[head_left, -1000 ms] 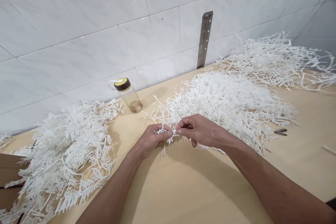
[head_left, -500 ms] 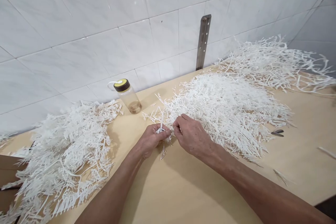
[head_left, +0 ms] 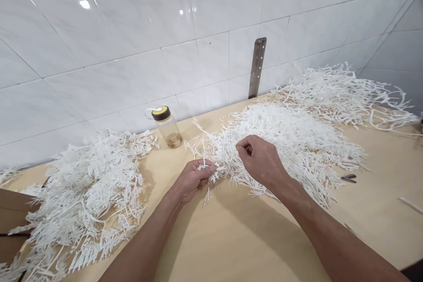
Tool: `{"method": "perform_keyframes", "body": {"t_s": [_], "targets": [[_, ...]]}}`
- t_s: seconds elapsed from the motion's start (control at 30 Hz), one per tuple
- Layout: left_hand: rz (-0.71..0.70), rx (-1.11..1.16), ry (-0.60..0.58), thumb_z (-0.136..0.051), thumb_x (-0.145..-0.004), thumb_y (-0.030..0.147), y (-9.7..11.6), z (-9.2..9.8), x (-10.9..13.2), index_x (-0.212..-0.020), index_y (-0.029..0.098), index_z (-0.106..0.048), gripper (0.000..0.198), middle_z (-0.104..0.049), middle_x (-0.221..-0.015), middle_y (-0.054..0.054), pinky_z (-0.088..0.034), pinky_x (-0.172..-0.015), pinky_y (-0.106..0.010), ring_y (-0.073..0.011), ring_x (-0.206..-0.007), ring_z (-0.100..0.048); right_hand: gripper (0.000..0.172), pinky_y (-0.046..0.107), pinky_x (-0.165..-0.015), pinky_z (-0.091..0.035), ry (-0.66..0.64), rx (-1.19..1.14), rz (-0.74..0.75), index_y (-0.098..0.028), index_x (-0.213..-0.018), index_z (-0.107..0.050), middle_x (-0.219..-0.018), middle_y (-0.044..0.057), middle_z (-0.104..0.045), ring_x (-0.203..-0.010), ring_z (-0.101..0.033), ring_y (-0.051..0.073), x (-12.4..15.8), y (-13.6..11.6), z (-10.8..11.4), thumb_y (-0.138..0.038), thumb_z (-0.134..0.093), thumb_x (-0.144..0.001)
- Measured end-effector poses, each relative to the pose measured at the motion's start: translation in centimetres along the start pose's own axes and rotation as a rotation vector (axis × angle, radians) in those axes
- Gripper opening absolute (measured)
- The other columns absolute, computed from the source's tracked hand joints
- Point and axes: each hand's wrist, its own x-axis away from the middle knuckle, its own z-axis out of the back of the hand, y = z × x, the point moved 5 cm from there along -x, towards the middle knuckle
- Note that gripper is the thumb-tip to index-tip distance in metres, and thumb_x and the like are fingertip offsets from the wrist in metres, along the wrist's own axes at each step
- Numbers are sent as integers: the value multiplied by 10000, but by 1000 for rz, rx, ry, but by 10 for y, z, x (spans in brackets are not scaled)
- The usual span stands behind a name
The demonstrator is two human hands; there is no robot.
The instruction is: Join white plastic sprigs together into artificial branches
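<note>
Between its thumb and fingers my left hand (head_left: 194,177) pinches a white branched plastic sprig (head_left: 205,166), its stem pointing up and small twigs sticking out below. To the right, my right hand (head_left: 259,158) hovers over the near edge of a broad heap of small white sprigs (head_left: 287,141). Its thumb and forefinger are pressed together; whatever may be between the fingertips is too small to make out. A gap separates the two hands. Left of them lies another pile of white branched sprigs (head_left: 89,185).
A clear bottle (head_left: 169,130) with a dark and yellow lid stands near the tiled wall. Longer white stems (head_left: 343,92) lie at the back right. A small dark metal tool (head_left: 349,178) rests beside the heap. A cardboard box (head_left: 16,216) sits at the left edge.
My right hand has moved right, away from my left hand, over the heap. My left hand keeps its pinch on the sprig. The view has tilted up slightly.
</note>
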Motion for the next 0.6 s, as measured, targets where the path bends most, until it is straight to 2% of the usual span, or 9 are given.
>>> {"method": "perform_keyframes", "body": {"t_s": [0.13,0.23,0.43,0.5,0.6], "targets": [[-55,55,18,-825,-693,418,-2,12,-7,-762,139,-593,370,-334,-546,92,-77,-445,-228,-16,-442,-149,72,268,-592,-420,-23,-133,16,-197,-771,-598,-684,-3,-628,-602,-554,140,7,-6,-6,-189,-557,-830],[-45,58,16,-826,-695,412,-2,15,-7,-794,140,-605,364,-333,-544,94,-74,-445,-229,-16,-436,-155,75,267,-592,-434,-80,-155,25,-198,-801,-605,-683,0,-633,-603,-560,141,11,-10,-14,-211,-548,-849],[15,-25,32,-842,-668,440,-1,10,-4,-820,156,-620,392,-350,-526,91,-86,-453,-232,-24,-433,-184,258,319,-690,-468,-165,-127,91,-168,-1051,-684,-1013,95,-711,-729,-607,168,10,-13,-15,-208,-466,-918],[22,-46,31,-844,-667,441,-1,8,-3,-825,158,-624,392,-342,-527,91,-88,-459,-235,-26,-438,-185,289,305,-650,-464,-223,-195,52,-176,-1095,-694,-973,81,-724,-675,-599,156,11,-14,-15,-252,-464,-937],[15,-59,4,-837,-683,428,-1,4,-2,-834,148,-636,376,-310,-533,94,-89,-473,-238,-29,-455,-179,282,279,-597,-447,-392,-282,-26,-200,-1074,-720,-838,38,-727,-619,-582,144,14,-18,-19,-303,-504,-925]]}}
